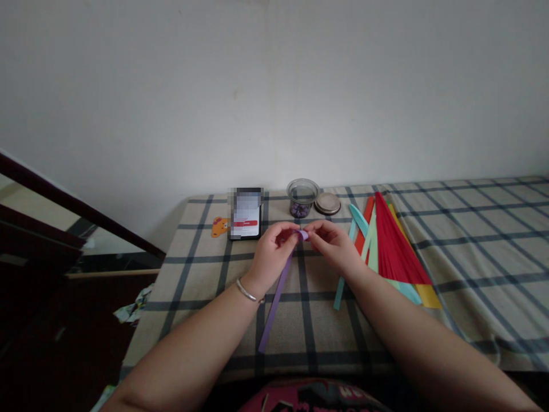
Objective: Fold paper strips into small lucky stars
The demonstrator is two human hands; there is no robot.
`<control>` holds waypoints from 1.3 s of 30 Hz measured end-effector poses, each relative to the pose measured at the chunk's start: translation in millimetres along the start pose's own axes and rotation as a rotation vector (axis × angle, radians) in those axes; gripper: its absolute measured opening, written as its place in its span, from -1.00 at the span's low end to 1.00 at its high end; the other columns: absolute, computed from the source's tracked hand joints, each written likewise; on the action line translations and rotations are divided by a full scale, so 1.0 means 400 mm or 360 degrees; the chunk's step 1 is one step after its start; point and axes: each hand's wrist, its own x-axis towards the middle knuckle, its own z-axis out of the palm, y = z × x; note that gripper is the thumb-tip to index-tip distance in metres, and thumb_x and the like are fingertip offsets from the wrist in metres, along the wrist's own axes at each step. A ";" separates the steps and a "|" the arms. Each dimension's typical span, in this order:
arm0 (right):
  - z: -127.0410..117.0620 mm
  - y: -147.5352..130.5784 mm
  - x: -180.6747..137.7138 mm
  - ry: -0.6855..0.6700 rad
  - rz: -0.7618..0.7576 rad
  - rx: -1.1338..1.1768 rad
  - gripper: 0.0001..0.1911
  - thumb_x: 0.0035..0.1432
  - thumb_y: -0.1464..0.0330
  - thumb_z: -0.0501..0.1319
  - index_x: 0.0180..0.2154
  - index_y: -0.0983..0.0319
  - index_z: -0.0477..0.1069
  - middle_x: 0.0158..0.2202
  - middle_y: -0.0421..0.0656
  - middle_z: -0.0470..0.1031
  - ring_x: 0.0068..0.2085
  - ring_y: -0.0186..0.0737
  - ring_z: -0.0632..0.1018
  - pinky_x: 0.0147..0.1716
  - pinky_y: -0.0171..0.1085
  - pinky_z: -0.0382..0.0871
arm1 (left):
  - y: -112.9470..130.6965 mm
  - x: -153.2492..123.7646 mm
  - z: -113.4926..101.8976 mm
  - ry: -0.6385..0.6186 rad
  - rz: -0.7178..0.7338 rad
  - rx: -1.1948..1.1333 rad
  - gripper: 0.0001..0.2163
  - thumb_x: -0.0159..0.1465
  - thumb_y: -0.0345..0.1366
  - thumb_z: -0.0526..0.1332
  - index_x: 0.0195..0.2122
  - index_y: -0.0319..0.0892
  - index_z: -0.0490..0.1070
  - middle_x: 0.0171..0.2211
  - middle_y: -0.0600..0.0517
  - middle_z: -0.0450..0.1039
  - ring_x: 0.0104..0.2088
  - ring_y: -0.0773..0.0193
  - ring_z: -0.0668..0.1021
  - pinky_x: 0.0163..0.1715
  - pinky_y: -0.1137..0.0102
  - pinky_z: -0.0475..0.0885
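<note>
A purple paper strip (275,303) hangs down toward me, its upper end bent into a small loop between my hands. My left hand (274,252), with a silver bangle at the wrist, pinches the strip at the loop's left side. My right hand (334,243) closes its thumb and forefinger on the loop's right side. Just beyond my hands stands a clear round tub (302,197) with small purple pieces in its bottom. Its round lid (328,203) lies to the right of it.
Fanned paper strips in red (398,246), yellow, green, orange and blue lie on the right of the checked tablecloth (317,332). A phone (246,214) and an orange bear-shaped piece (220,227) are at the back left. A wall rises behind; a dark railing (77,203) stands left.
</note>
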 end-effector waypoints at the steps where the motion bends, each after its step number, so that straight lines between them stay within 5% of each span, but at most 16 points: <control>1: 0.000 0.001 0.000 -0.0001 -0.0013 -0.0037 -0.77 0.02 0.19 0.26 -0.34 0.22 0.41 -0.43 -0.20 0.43 -0.47 -0.35 0.36 -0.50 -0.34 0.19 | 0.001 0.000 -0.001 0.0007 0.0015 0.0028 -0.84 0.21 -0.26 0.21 -0.21 -0.19 0.44 -0.25 -0.03 0.49 -0.27 0.27 0.50 -0.23 0.38 0.39; 9: -0.002 0.006 -0.001 0.0046 -0.0063 -0.0150 -0.83 0.02 0.23 0.25 -0.42 0.22 0.41 -0.47 -0.20 0.44 -0.48 -0.34 0.37 -0.49 -0.33 0.21 | 0.011 -0.002 0.001 -0.0015 -0.0056 -0.0073 -0.81 0.16 -0.27 0.27 -0.21 -0.19 0.43 -0.33 0.02 0.46 -0.32 0.30 0.48 -0.28 0.41 0.37; 24: -0.002 -0.010 0.001 0.0107 0.0177 0.0619 -0.72 -0.11 0.20 0.35 -0.48 0.20 0.33 -0.56 -0.31 0.38 -0.56 -0.43 0.35 -0.54 -0.39 0.26 | 0.019 0.006 0.005 -0.0155 -0.0643 -0.1162 -0.75 0.05 -0.34 0.32 -0.23 -0.18 0.38 -0.57 0.15 0.36 -0.55 0.45 0.40 -0.49 0.51 0.31; 28: 0.000 -0.015 0.001 0.0106 0.0202 0.0556 -0.69 -0.16 0.18 0.37 -0.51 0.21 0.32 -0.58 -0.31 0.36 -0.57 -0.42 0.34 -0.55 -0.37 0.25 | 0.025 0.002 0.007 -0.0217 -0.0633 -0.1063 -0.83 0.09 -0.33 0.24 -0.27 -0.19 0.37 -0.55 0.13 0.36 -0.56 0.44 0.38 -0.53 0.51 0.27; 39: 0.003 -0.016 0.000 -0.0031 0.0140 0.0254 -0.68 -0.11 0.14 0.32 -0.52 0.21 0.29 -0.59 -0.29 0.35 -0.55 -0.38 0.35 -0.52 -0.34 0.23 | 0.009 -0.003 0.008 -0.0150 -0.0214 -0.0333 -0.80 0.13 -0.25 0.29 -0.28 -0.20 0.35 -0.34 0.05 0.42 -0.31 0.32 0.48 -0.24 0.39 0.38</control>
